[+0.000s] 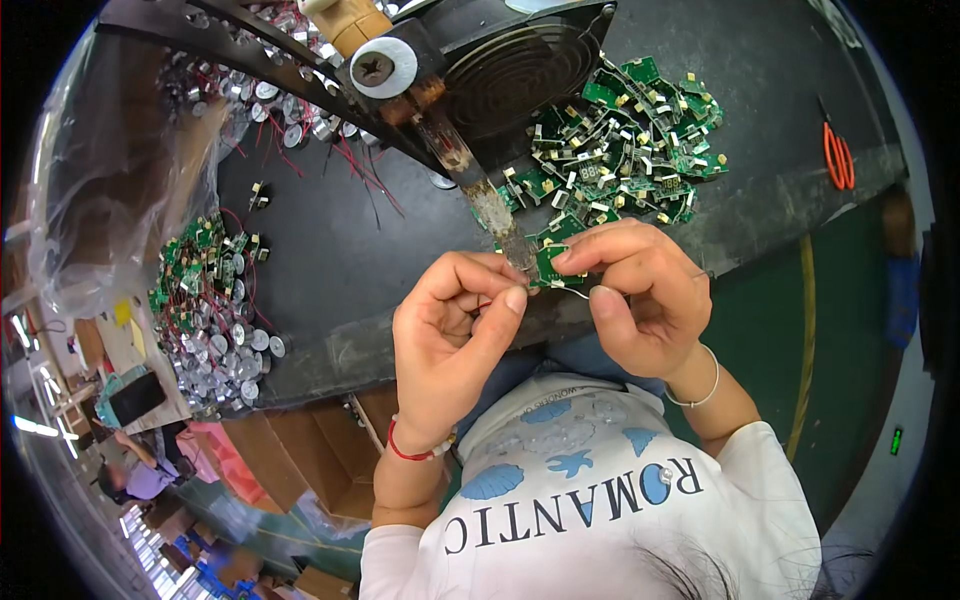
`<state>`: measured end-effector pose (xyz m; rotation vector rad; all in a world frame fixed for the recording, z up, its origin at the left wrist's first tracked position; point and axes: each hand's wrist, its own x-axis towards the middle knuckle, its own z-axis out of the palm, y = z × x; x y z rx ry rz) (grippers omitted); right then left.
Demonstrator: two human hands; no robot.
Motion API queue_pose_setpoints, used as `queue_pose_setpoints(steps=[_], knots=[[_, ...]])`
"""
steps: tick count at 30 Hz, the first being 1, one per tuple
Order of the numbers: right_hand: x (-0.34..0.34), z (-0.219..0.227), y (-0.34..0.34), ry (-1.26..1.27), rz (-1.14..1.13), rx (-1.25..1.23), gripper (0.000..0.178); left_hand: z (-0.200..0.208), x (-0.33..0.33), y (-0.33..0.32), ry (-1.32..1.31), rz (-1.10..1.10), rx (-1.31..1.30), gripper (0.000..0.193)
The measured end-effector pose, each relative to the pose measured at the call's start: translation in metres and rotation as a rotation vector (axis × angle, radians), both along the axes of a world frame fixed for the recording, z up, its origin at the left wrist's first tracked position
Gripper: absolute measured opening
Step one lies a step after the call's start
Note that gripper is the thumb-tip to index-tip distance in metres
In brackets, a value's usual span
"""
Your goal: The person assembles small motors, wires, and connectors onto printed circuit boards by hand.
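Observation:
A fixed soldering iron (495, 215) slants down over the table, its worn tip at a small green circuit board (548, 268). My left hand (445, 335) is closed, thumb and forefinger pinched just below the tip. A bit of red wire (483, 306) shows among its fingers; the pinched end is hidden. My right hand (650, 290) is curled, with its forefinger against the board's right edge. From near its thumb, a thin silvery strand (572, 291), which looks like solder wire, runs to the board's lower edge.
Beyond the board lies a heap of green circuit boards (630, 150). Round silver motors with red wires (235, 345) are piled at left, more at the back left. A black fan (525, 65) stands behind the iron. Orange-handled scissors (838, 155) lie far right.

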<state>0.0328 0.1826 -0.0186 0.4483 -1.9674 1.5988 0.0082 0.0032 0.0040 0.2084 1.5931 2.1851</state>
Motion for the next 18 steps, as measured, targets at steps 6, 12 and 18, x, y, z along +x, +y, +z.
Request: queue_pose_setpoints(steps=[6, 12, 18], knots=[[0.006, -0.002, 0.0, -0.066, 0.012, -0.049, 0.014, 0.004, 0.006, 0.002, -0.045, 0.006, -0.04, 0.007], [0.007, -0.007, -0.003, -0.042, 0.001, -0.025, 0.015, -0.006, 0.007, -0.001, -0.023, -0.019, 0.004, 0.006], [0.002, -0.005, -0.005, -0.011, -0.014, 0.018, 0.014, -0.008, 0.005, 0.004, 0.063, 0.037, -0.042, 0.005]])
